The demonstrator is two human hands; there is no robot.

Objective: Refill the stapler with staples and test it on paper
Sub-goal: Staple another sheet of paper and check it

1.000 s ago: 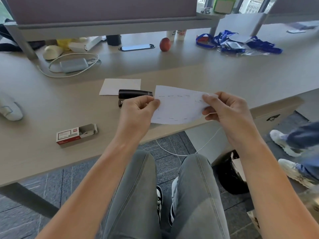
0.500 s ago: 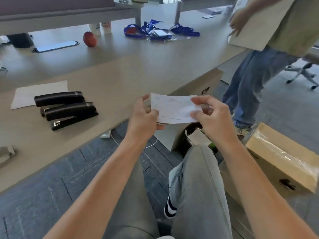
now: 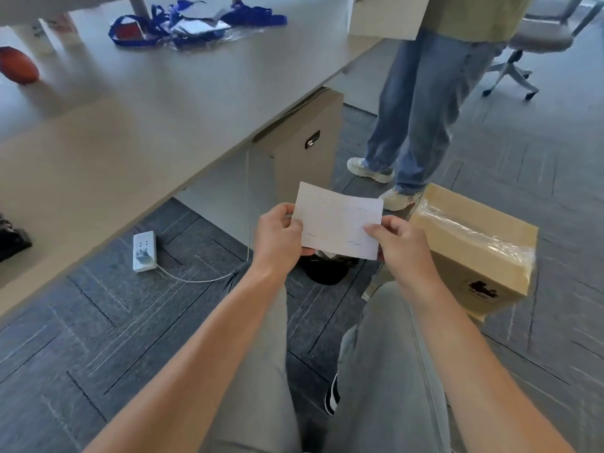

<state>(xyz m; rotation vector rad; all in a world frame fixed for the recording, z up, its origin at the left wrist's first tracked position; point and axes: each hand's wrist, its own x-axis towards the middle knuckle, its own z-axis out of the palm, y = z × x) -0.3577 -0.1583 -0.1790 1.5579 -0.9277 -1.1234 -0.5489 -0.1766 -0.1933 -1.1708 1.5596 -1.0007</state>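
A small white paper [image 3: 338, 220] with rows of staples in it is held between both hands, above the floor and my knees, away from the desk. My left hand [image 3: 277, 238] pinches its left edge and my right hand [image 3: 400, 245] pinches its lower right corner. Only a dark end of a black stapler [image 3: 13, 240] shows at the far left edge of the desk [image 3: 137, 132]. The staple box is out of view.
A person in blue jeans [image 3: 415, 103] stands at the desk's right end. A taped cardboard box [image 3: 474, 253] sits on the floor at right, with a black bin [image 3: 327, 271] under the paper. A white power strip [image 3: 143, 251] lies under the desk. Blue lanyards [image 3: 196, 21] lie at the back.
My view has swung to the right, away from the desk. Both hands have carried the paper off the desk edge and out over the floor. The staplers have slid to the left edge of view.
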